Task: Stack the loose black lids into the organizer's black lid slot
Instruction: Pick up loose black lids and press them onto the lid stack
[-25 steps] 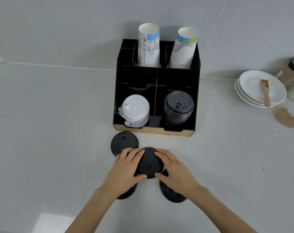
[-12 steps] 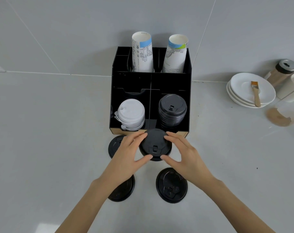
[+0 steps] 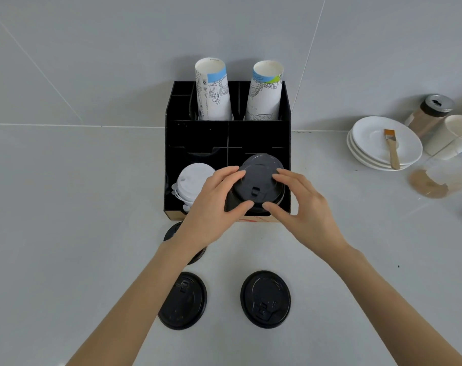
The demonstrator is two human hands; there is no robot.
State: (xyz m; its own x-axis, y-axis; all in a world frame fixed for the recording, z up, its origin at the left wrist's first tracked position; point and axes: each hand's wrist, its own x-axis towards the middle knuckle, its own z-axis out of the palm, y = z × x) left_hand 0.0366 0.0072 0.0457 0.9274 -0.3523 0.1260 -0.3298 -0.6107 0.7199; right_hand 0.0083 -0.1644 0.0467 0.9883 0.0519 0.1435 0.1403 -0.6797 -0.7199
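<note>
Now that the black lid (image 3: 257, 180) has travelled from the counter up to centre frame, both the left hand (image 3: 214, 204) and right hand (image 3: 301, 207) pinch its rim over the organizer's (image 3: 198, 136) right front slot, atop the black stack. White lids (image 3: 191, 182) fill the left slot; paper cups (image 3: 214, 93) stand behind. Three loose lids (image 3: 265, 298) remain below.

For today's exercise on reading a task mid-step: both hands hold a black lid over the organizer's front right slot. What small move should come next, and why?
Probably lower the held black lid straight down onto the black stack and let go. Left hand and right hand pinch its rim above the black organizer, beside the white lids. Loose lids on the counter still wait.
</note>
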